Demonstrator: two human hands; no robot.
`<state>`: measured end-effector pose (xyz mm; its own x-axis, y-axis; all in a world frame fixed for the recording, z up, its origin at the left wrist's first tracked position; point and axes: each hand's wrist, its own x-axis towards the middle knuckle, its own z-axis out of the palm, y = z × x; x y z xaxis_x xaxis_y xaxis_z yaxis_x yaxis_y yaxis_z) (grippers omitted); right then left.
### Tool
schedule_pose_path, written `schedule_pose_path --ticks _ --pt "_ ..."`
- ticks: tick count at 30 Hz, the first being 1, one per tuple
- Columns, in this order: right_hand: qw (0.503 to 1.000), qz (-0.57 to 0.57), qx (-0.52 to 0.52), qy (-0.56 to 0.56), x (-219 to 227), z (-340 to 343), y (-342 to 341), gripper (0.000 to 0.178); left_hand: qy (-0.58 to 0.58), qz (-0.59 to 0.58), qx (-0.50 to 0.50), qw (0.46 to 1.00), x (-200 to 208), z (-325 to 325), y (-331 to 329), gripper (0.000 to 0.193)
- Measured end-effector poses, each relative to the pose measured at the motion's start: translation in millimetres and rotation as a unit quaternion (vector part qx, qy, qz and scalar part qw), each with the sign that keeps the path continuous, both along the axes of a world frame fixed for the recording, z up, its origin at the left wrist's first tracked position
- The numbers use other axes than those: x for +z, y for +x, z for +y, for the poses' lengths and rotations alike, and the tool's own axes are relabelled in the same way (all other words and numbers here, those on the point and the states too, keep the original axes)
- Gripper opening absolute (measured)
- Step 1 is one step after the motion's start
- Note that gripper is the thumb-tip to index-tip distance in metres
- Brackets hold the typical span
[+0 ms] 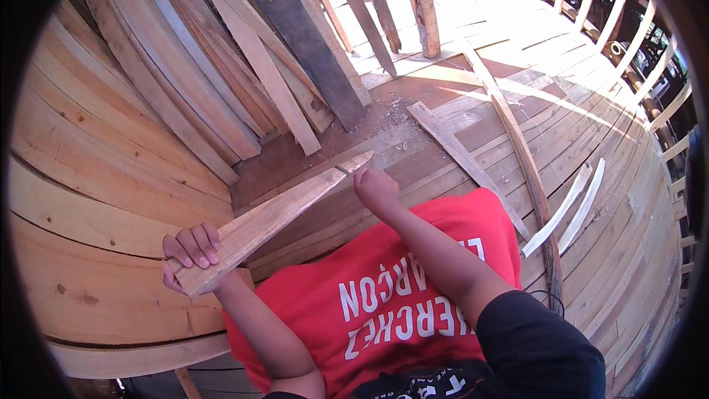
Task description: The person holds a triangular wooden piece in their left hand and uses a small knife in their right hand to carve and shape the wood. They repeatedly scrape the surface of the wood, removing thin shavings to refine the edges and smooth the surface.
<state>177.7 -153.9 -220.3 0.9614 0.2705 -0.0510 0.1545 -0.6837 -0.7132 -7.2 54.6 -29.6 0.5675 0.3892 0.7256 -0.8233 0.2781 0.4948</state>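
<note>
A tapered piece of wood (277, 218) slants across in front of me, with its pointed end up and to the right. My left hand (193, 257) is wrapped round its broad lower end. Close to the narrow tip, my right hand (377, 191) is closed in a fist. A short, thin dark strip (343, 170) crosses the wood beside that fist, perhaps part of a tool in it; the fingers hide the rest. Red cloth (413, 273) with white lettering covers my lap beneath both forearms.
Several boards (185, 52) lean against the plank wall (111, 251) on the left. On the plank floor (613, 251) lie a long curved strip (517, 140), a flat board (465, 159), two pale curved pieces (583, 207) and wood shavings (391, 118). A slatted railing (628, 7) bounds the far right.
</note>
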Motion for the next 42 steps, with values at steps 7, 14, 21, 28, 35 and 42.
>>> schedule_pose_path --ticks 7,14,21,28,35,42 --pt "0.994 0.047 0.037 0.09 33.4 27.7 -51.4 0.052 0.068 0.0 -0.04 0.997 7.9 -10.3 -6.1 0.032" --pt "0.991 0.058 -0.073 0.099 -42.2 -18.4 7.0 0.052 0.107 -0.001 -0.062 0.992 15.4 -41.5 11.4 0.034" --pt "0.992 0.082 -0.006 0.098 26.9 -14.1 -25.9 0.051 0.106 0.006 -0.063 0.992 32.6 -50.0 25.9 0.033" --pt "0.992 0.056 -0.034 0.105 -59.7 2.7 8.6 0.054 0.101 0.028 -0.08 0.991 64.5 -49.6 63.8 0.034" --pt "0.976 0.112 -0.098 0.16 -34.8 -0.4 17.0 0.057 0.041 0.034 -0.089 0.995 76.7 -57.7 97.5 0.037" --pt "0.959 0.008 0.14 0.247 85.8 1.8 -30.6 0.055 -0.017 0.063 0.019 0.998 71.8 -42.1 92.7 0.035"
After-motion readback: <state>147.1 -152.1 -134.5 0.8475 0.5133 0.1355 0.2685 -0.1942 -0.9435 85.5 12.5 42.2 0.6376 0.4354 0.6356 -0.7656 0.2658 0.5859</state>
